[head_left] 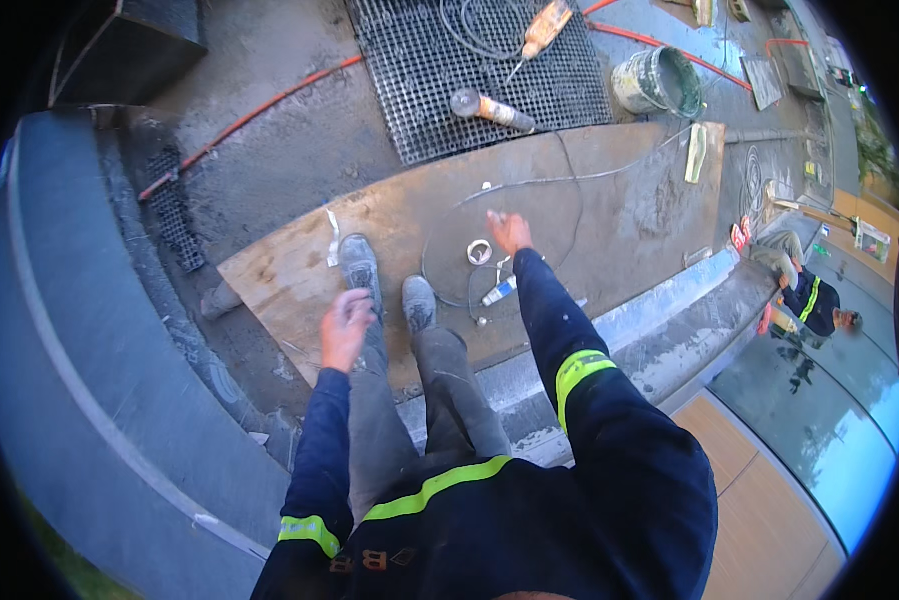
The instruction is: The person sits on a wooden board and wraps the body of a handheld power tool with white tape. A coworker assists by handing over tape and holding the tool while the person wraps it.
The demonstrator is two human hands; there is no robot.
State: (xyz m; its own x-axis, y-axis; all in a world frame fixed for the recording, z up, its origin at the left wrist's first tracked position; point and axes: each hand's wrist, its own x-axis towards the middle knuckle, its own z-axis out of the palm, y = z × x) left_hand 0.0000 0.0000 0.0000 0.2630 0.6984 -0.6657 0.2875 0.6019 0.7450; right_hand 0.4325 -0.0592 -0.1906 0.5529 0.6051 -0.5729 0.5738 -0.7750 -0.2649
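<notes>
The white-and-blue cylinder (500, 291) lies on the plywood board (399, 205), toward its near edge, a white ring (479, 242) just beyond. The right hand (510, 232) hovers near both, fingers half curled, contents unclear; the left hand (346, 326) hangs loose, seemingly empty. Probably a reach; taking the cylinder would call for lowering and closing the right hand

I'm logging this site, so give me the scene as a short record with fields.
Left hand: raised in front of the left leg, nothing visible in it
Right hand: over the wooden board, near the white tape roll; grip unclear
Also on board: white-and-blue tube
Beyond board: black grid mat, orange tool on it; dirty bucket
Other person: far right
</notes>
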